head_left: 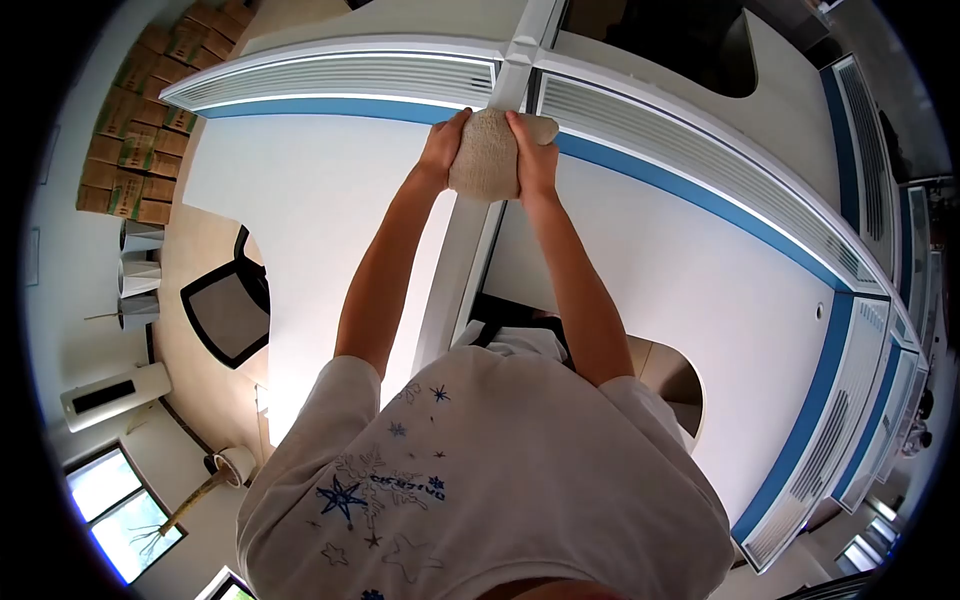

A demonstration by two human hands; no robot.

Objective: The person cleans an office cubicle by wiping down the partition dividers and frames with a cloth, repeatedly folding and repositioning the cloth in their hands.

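Note:
Both arms stretch forward to a beige, rough-textured cloth (484,158) that looks bunched or folded. My left hand (443,152) grips its left side, with the thumb toward the top. On the other side my right hand (536,165) is closed round the cloth, and a rounded end of it sticks out past the fingers. The cloth is over the white partition post (509,90), where the divider panels meet; whether it touches the post I cannot tell. Its underside is hidden.
White desktops (320,190) lie left and right of a low divider (455,245). Slatted panels (350,78) with blue strips run along the back. A black-framed chair (228,312) stands at left, near stacked cardboard boxes (135,145) and a potted plant (235,465).

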